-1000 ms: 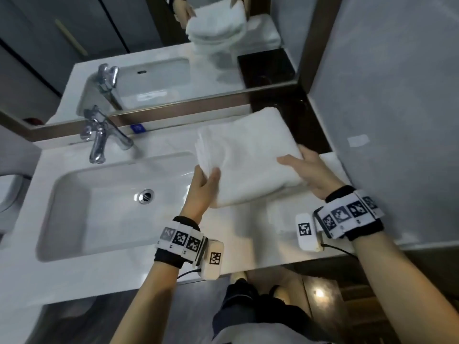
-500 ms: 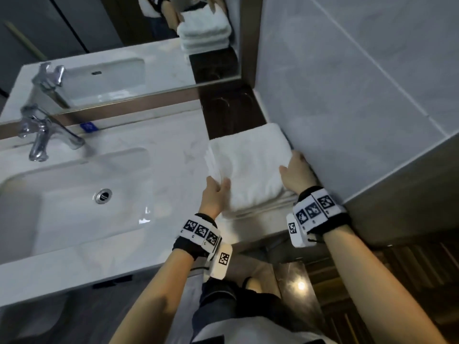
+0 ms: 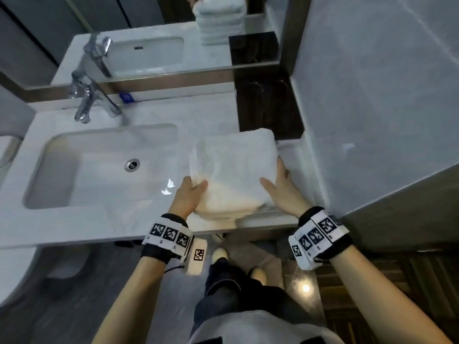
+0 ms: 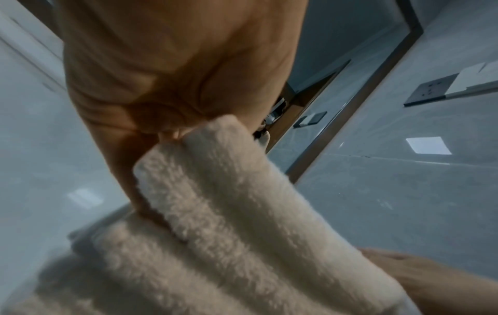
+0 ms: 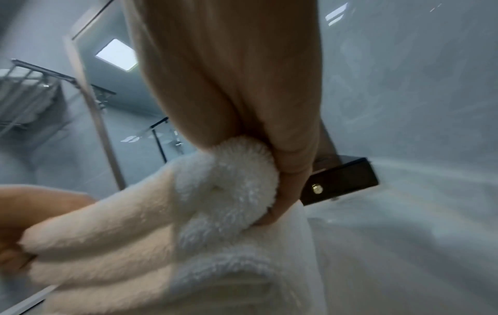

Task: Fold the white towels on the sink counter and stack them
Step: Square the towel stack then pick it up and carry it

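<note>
A folded white towel [image 3: 236,167] lies on top of a stack of folded towels [image 3: 231,214] at the right end of the sink counter [image 3: 111,219]. My left hand [image 3: 192,191] grips its near left corner, thumb on top. My right hand [image 3: 278,183] grips the near right corner, fingers along the side. The left wrist view shows the left hand [image 4: 167,106] holding the top towel's fold [image 4: 242,202] over lower layers [image 4: 161,277]. In the right wrist view my right-hand fingers [image 5: 291,159] curl round the rounded fold [image 5: 223,187].
The sink basin [image 3: 99,170] and chrome faucet [image 3: 89,100] are left of the stack. A grey tiled wall [image 3: 372,95] stands close on the right. A dark wood panel [image 3: 265,108] and the mirror [image 3: 149,33] are behind. The counter's front edge runs just under my wrists.
The towel, held in both hands beside the basin a second ago, went right and down onto the stack by the wall. Both hands still hold its near corners.
</note>
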The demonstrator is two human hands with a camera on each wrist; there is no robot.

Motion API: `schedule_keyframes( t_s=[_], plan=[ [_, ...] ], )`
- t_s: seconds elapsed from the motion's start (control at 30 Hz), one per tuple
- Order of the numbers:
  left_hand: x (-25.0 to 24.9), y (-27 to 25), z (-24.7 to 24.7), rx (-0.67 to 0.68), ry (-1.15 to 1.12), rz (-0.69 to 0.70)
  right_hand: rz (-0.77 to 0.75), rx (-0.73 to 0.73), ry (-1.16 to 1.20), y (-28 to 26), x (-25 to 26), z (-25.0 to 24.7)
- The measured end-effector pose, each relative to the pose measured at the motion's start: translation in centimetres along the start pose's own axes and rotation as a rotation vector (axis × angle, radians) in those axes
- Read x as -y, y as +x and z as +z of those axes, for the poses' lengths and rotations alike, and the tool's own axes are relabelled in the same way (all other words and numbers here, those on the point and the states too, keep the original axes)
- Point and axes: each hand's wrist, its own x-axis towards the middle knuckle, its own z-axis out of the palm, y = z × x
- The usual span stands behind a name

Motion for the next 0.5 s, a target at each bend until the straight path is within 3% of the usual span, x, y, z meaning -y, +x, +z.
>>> schedule_keyframes(
  t_s=[0.17,0.23,0.3,0.37,0.4,0.5],
  plan=[
    [3.2,-2.1,-3.4,-0.179,0.096,-0.023,-0.102,0.045,-0.070,-1.3,0.9,3.8],
    [3.5,-2.8,-4.0,-0.389,0.313,0.153,-0.195,-0.072,-0.183,-1.8,1.6,4.1],
    [2.4,-3.4,-3.8,-0.549,0.495,0.469,-0.322,-0.200,-0.254,-1.6,2.6,4.0],
    [0.5,-3.1,-2.8,-0.543,0.558,0.695,-0.413,-0.234,-0.354,-0.5,3.8,4.2],
    [-0.2,-2.6,-2.2,-0.489,0.602,0.731,-0.433,-0.235,-0.414,0.4,4.3,4.5],
    [-0.8,0.0,-0.9,-0.288,0.761,0.622,-0.407,-0.194,-0.542,3.0,4.7,5.7]
  ],
)
